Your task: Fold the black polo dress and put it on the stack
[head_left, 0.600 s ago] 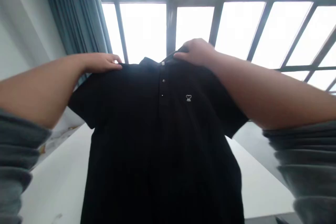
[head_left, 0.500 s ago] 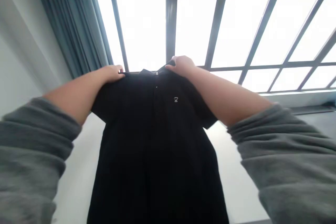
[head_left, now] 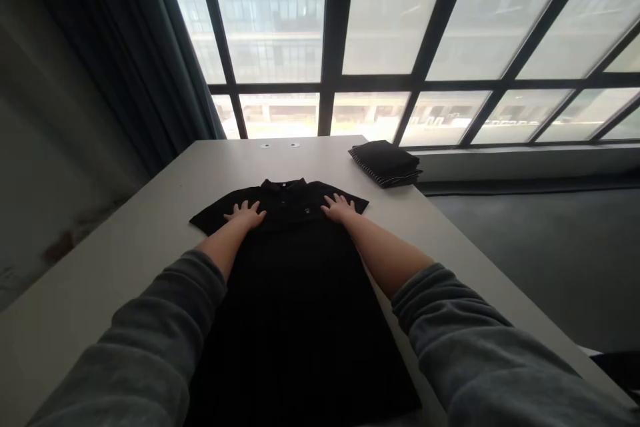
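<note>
Two hands, left hand (head_left: 246, 215), right hand (head_left: 339, 207), flat on polo shirt (head_left: 300, 293).

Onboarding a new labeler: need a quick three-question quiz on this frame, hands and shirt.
1. True or false: the black polo shirt hangs in the air.
2. Where do the left hand and right hand rest?
A. on the folded stack
B. flat on the shirt's shoulders
C. on the window frame
3. Fill in: the folded dark stack lies at the table's far ____ corner.

Key
1. False: it lies flat on the table.
2. B, fingers spread, gripping nothing.
3. Right.
</note>
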